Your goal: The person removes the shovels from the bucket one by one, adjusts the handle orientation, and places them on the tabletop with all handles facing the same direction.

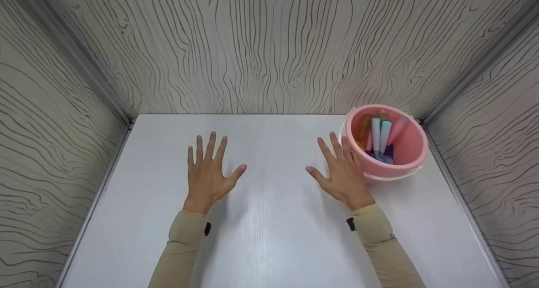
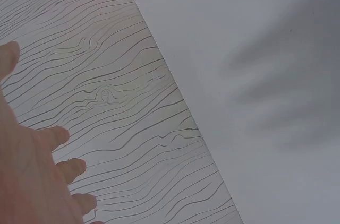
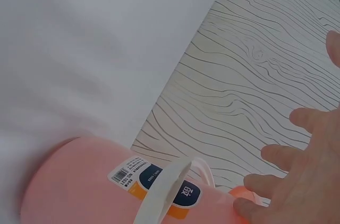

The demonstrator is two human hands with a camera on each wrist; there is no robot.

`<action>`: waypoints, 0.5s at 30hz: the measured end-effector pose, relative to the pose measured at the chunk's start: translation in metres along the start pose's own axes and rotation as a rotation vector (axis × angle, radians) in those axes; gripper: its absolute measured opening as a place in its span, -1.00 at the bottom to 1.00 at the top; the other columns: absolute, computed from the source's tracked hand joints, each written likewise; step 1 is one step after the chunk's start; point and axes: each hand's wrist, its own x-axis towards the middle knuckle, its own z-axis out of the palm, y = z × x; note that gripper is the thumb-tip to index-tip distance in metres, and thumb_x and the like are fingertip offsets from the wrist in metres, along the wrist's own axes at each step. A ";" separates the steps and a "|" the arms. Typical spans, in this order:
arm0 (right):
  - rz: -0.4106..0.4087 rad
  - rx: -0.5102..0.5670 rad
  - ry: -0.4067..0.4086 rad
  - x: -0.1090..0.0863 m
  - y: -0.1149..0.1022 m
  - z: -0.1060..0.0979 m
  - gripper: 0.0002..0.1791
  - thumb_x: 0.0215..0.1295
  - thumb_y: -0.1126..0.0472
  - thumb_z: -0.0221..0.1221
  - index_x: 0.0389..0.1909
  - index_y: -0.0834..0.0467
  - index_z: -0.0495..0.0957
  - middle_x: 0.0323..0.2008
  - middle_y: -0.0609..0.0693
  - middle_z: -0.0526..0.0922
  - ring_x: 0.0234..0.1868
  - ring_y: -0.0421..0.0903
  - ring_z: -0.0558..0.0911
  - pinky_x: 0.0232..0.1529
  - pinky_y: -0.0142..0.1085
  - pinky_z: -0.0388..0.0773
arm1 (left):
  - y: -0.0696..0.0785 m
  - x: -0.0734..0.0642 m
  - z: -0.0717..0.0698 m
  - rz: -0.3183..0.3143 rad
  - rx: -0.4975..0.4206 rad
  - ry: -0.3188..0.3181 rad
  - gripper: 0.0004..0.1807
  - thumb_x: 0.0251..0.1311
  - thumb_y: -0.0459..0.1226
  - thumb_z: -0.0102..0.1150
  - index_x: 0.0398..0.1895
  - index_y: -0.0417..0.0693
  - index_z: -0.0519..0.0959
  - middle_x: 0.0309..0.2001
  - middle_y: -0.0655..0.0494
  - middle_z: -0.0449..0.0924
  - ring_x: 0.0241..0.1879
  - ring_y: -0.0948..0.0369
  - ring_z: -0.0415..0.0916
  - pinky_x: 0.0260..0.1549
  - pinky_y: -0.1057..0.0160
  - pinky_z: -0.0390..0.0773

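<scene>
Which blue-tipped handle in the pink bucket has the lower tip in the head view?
The right handle; the left handle reaches slightly higher there.

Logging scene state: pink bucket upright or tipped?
Upright: the pink bucket stands on the white table, mouth facing up, pale handles showing inside.

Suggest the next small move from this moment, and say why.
Probably the right hand should rise over the rim of the round pink plastic bucket toward the slim pale handles with light-blue tops. It is spread beside the bucket, and those handles point up toward its open top, while the left hand, also spread, is farther off over the flat white tabletop.
</scene>
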 end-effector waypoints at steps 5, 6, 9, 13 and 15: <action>-0.010 0.008 0.011 -0.002 -0.004 -0.003 -0.04 0.46 -0.43 0.09 0.71 -0.06 0.13 0.72 0.17 0.05 0.71 0.32 0.01 0.63 0.36 -0.22 | -0.001 -0.001 0.000 -0.002 0.002 -0.001 0.09 0.30 0.52 -0.05 0.73 0.14 0.11 0.74 -0.06 -0.07 0.72 -0.26 -0.29 0.62 -0.36 -0.26; -0.013 0.013 0.015 -0.003 -0.005 -0.005 -0.05 0.46 -0.42 0.09 0.71 -0.06 0.13 0.71 0.17 0.06 0.71 0.31 0.03 0.63 0.37 -0.20 | -0.001 -0.001 0.000 -0.004 0.001 -0.004 0.09 0.30 0.52 -0.06 0.73 0.14 0.11 0.74 -0.05 -0.08 0.72 -0.25 -0.31 0.62 -0.36 -0.27; -0.021 0.040 0.045 -0.004 -0.006 -0.013 -0.10 0.49 -0.36 0.12 0.70 -0.04 0.16 0.70 0.16 0.12 0.70 0.27 0.09 0.61 0.39 -0.14 | 0.000 -0.001 0.001 -0.001 -0.009 -0.005 0.08 0.31 0.52 -0.06 0.74 0.15 0.10 0.74 -0.05 -0.08 0.72 -0.25 -0.31 0.62 -0.36 -0.27; -0.045 0.088 0.161 -0.004 -0.003 -0.021 -0.20 0.52 -0.23 0.19 0.64 0.01 0.29 0.62 0.14 0.31 0.64 0.24 0.26 0.60 0.34 0.05 | 0.000 -0.001 0.002 -0.002 -0.021 -0.005 0.07 0.32 0.51 -0.05 0.74 0.15 0.11 0.75 -0.05 -0.08 0.72 -0.26 -0.30 0.62 -0.35 -0.27; -0.057 0.119 0.231 -0.004 -0.001 -0.025 -0.27 0.52 -0.15 0.22 0.59 0.05 0.37 0.55 0.14 0.43 0.57 0.22 0.39 0.56 0.29 0.21 | 0.000 -0.002 0.002 -0.007 -0.023 -0.001 0.07 0.31 0.50 -0.03 0.73 0.14 0.12 0.74 -0.06 -0.07 0.72 -0.27 -0.31 0.62 -0.35 -0.26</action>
